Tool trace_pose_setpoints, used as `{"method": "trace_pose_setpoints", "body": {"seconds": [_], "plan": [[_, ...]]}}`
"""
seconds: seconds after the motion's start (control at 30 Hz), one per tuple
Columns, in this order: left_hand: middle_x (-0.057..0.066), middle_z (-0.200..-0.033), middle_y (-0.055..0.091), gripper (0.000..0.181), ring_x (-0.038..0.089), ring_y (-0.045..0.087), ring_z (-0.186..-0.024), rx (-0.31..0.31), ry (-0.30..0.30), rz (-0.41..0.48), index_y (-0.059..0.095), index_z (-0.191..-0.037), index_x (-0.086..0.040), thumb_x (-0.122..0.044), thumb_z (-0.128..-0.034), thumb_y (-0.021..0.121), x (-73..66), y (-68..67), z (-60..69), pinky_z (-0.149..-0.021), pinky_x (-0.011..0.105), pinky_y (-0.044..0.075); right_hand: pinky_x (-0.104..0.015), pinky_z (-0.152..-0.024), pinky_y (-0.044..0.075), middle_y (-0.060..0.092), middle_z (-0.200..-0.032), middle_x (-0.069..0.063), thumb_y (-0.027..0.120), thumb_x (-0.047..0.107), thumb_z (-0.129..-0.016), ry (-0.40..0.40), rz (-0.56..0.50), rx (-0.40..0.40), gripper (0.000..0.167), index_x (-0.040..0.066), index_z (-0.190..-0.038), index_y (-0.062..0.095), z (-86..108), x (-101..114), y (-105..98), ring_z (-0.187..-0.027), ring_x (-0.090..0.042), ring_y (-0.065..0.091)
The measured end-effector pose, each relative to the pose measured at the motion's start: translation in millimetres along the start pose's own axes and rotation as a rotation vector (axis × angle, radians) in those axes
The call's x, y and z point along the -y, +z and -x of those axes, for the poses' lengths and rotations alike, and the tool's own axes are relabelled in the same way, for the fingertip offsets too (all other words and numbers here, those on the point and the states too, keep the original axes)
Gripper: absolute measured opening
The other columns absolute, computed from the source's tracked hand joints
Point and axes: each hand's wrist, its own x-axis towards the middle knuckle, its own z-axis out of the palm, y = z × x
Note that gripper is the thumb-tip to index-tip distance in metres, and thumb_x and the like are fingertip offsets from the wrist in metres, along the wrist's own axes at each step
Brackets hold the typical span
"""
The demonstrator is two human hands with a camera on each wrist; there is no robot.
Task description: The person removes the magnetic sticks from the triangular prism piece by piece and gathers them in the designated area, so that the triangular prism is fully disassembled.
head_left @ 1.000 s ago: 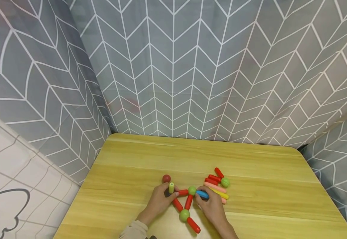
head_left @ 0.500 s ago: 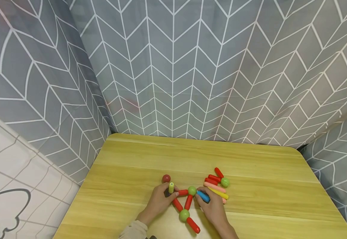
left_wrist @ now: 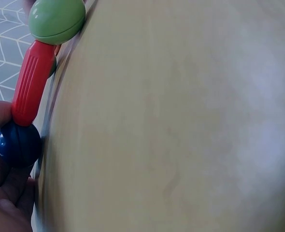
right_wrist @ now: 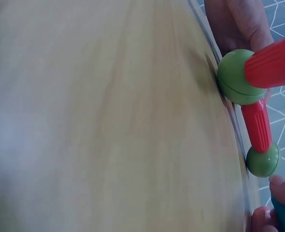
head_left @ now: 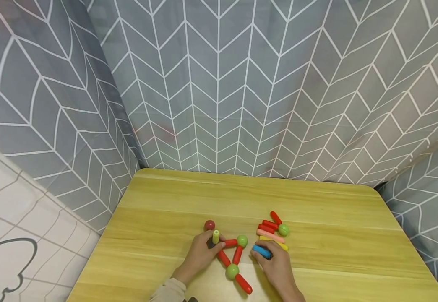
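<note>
At the left, a beige sleeve (head_left: 169, 290) leads to the left hand (head_left: 200, 253), whose thumb and fingers pinch a dark blue ball (left_wrist: 20, 145). Just beyond its fingers a dark red ball (head_left: 209, 225) sits on the tabletop (head_left: 173, 197). From the dark blue ball a yellow-green rod (head_left: 216, 236) stands up, its long axis close to vertical and its end face showing on top.

Two rods run out of the same ball: a far red rod (head_left: 231, 243), lying nearly crosswise, to the far green ball (head_left: 242, 240), and a left red rod (head_left: 224, 258), slanting toward the person and rightward, to the near green ball (head_left: 232, 271). A short red rod (head_left: 238, 254) joins the two green balls, closing a triangle. Out of the near green ball a free-ended red rod (head_left: 243, 284) points toward the person and to the right.

Just right of the triangle, apart from the far green ball, the right hand (head_left: 277, 266) pinches a blue rod (head_left: 262, 251). Its long axis slants, the left end farther from the person and turned toward the triangle.

Beyond that hand lie a yellow rod (head_left: 285, 246), a pink rod (head_left: 271, 235) and another green ball (head_left: 283, 229) beside red rods (head_left: 275, 217).
</note>
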Motion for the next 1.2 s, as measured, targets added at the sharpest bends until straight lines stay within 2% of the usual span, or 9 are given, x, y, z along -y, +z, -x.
{"method": "trace_pose_setpoints", "body": {"seconds": [0.1,0.3,0.6,0.87,1.2], "plan": [[-0.008,-0.096,0.072,0.006,0.014,0.065,-0.101,-0.001,0.003,-0.003,0.073,-0.097,-0.022,-0.022,-0.0912,0.073,0.9,0.6,-0.4,-0.091,0.029,0.05,-0.021,-0.08,0.056,0.071,-0.097,0.005,0.086,0.013,-0.078,-0.026,0.029,-0.029,0.022,0.016,-0.099,0.078,0.9,-1.9,-2.1,-0.092,-0.013,0.066],[-0.008,-0.096,0.072,0.006,0.016,0.065,-0.103,-0.003,0.003,-0.007,0.073,-0.097,-0.022,-0.022,-0.0913,0.073,1.1,0.5,-0.7,-0.093,0.032,0.05,-0.02,-0.079,0.052,0.066,-0.093,0.007,0.087,0.014,-0.076,-0.021,0.052,-0.028,0.022,0.017,-0.097,0.079,1.0,-4.0,-4.3,-0.089,-0.01,0.062],[-0.008,-0.097,0.072,0.006,0.015,0.065,-0.103,0.006,-0.012,0.006,0.072,-0.097,-0.022,-0.023,-0.0914,0.073,1.6,0.5,-0.4,-0.093,0.031,0.049,-0.017,-0.067,0.042,0.054,-0.085,0.006,0.09,0.016,-0.072,-0.012,0.083,-0.062,0.023,0.015,-0.094,0.081,3.9,-6.9,-4.0,-0.079,-0.003,0.049],[-0.008,-0.098,0.072,0.006,0.018,0.066,-0.106,0.008,-0.023,0.003,0.072,-0.097,-0.023,-0.024,-0.0907,0.074,0.8,1.0,-1.2,-0.096,0.038,0.049,-0.017,-0.068,0.042,0.051,-0.085,0.005,0.089,0.017,-0.074,0.027,0.123,-0.024,0.025,0.014,-0.097,0.082,2.5,-5.8,-4.6,-0.08,-0.005,0.047],[-0.008,-0.097,0.072,0.006,0.017,0.065,-0.104,0.007,-0.026,0.0,0.072,-0.097,-0.023,-0.024,-0.0911,0.074,-0.3,0.5,-0.1,-0.094,0.034,0.05,-0.018,-0.066,0.04,0.052,-0.085,0.003,0.09,0.019,-0.073,0.008,0.146,-0.04,0.024,0.013,-0.095,0.081,2.7,-4.3,-4.2,-0.08,-0.007,0.048]]}}
